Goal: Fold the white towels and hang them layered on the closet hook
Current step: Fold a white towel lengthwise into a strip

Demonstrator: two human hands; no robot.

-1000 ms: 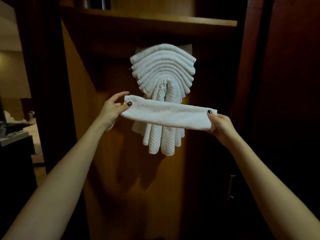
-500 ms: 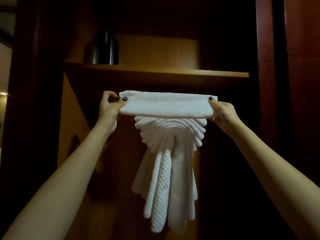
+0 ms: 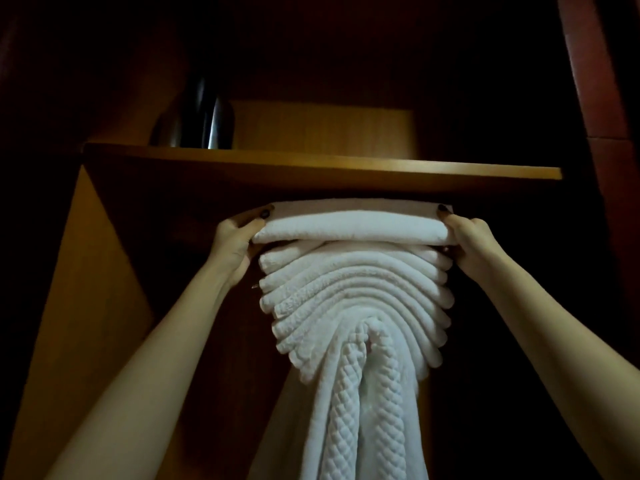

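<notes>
A folded white towel lies stretched out flat and level just under the closet shelf. My left hand grips its left end, thumb on top. At the other end my right hand grips it the same way. Right below it hangs a stack of several white towels, draped in nested arches, their tails falling down the middle. The held towel rests on or just above the top arch. The hook itself is hidden behind the towels.
A wooden shelf runs across just above the towel. A dark shiny vessel stands on it at the left. Wooden closet walls close in on the left and a dark red panel on the right.
Both hands have raised the folded towel from in front of the hanging stack to above its top arch, under the shelf. The view has moved closer and tilted up.
</notes>
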